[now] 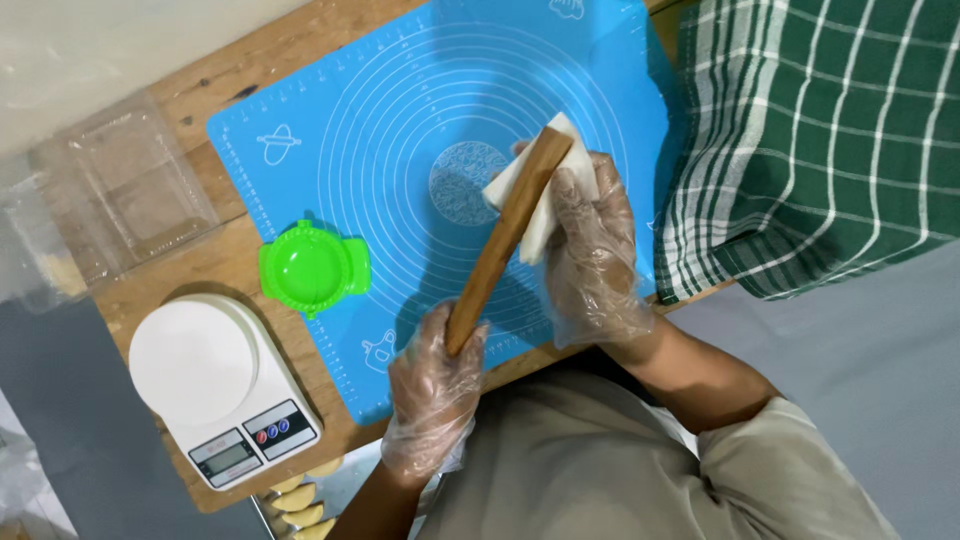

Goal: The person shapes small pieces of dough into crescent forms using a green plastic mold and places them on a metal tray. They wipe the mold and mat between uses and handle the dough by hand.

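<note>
A smooth wooden rolling pin [506,236] slants above the blue silicone pastry mat [330,150] with its printed rings. The left hand [432,390], in a crinkled clear plastic glove, is closed around its lower end. The gloved right hand [592,250] presses a folded white tissue [540,215] against its upper end. A green plastic dumpling mould [313,267] lies at the mat's edge, near a white kitchen scale [220,385]. A green checked cloth [820,130] drapes the wooden table [215,265].

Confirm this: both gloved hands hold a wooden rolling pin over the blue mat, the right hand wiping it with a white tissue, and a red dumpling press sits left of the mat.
Not quite: the dumpling press is green, not red, as the head view shows. The rest stands.
</note>
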